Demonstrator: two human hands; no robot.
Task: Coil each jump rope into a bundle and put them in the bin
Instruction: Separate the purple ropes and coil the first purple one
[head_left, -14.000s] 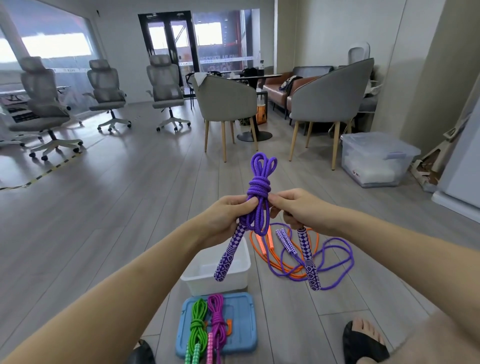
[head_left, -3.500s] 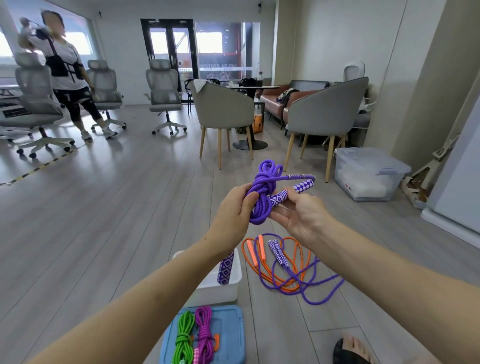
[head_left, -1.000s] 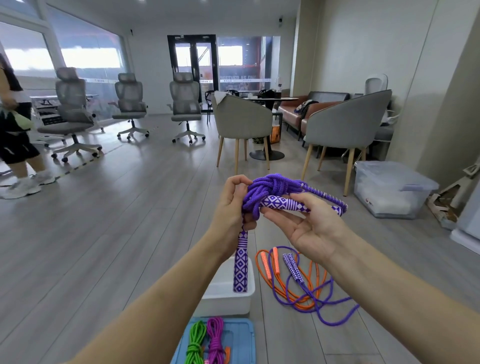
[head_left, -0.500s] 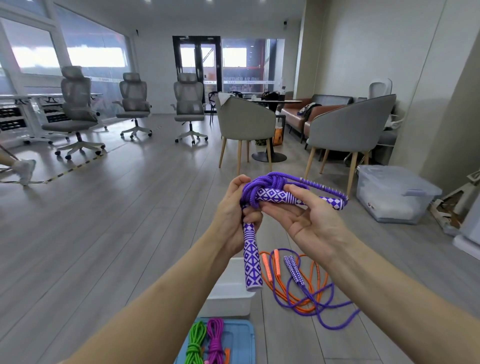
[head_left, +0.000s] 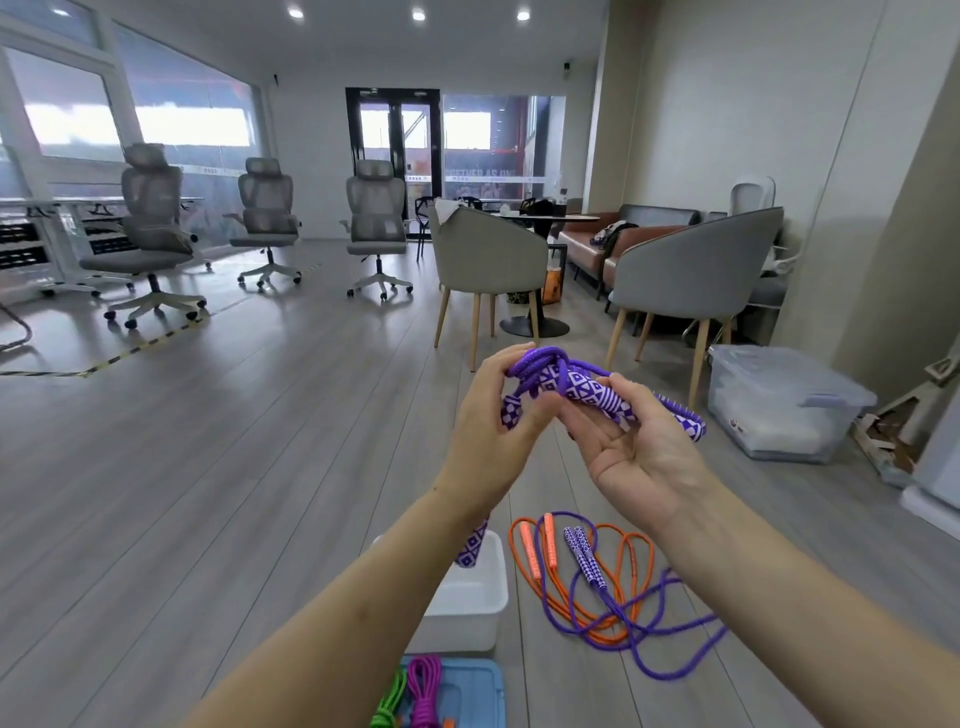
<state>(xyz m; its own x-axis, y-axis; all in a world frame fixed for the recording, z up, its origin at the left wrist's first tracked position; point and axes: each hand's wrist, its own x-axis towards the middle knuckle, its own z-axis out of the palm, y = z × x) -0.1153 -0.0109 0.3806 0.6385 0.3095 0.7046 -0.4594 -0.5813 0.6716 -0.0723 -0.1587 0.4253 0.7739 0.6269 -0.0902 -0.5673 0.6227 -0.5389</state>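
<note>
- A coiled purple braided jump rope with purple-and-white diamond-patterned handles (head_left: 582, 387) is held up in front of the chest, above the floor, between both hands.
- The left hand (head_left: 493, 421) curls its fingers and thumb round the knotted cord end of the bundle; one patterned handle hangs down behind the left wrist, its tip showing over the bin.
- The right hand (head_left: 631, 441), palm up, cradles the other handle across its fingers, with the thumb pressed on top, so it grips the handle.
- A white rectangular plastic bin (head_left: 470, 597) stands on the floor below the hands, partly hidden by the left forearm.
- Just right of the bin, a loose orange jump rope with orange handles (head_left: 540, 551) and a loose purple jump rope with patterned handles (head_left: 587, 558) lie tangled over each other.
- At the bottom edge, a blue plastic lid (head_left: 483, 691) carries a coiled green rope (head_left: 389, 704) and a coiled magenta rope (head_left: 423, 686).
- The grey wood-plank floor (head_left: 234, 467) runs across an open office room.
- Three grey mesh office chairs (head_left: 376, 223) stand by the large windows on the left.
- Two grey upholstered armchairs with wooden legs (head_left: 488, 260) sit at a round table.
- A clear lidded storage box (head_left: 779, 400) is by the right wall.
</note>
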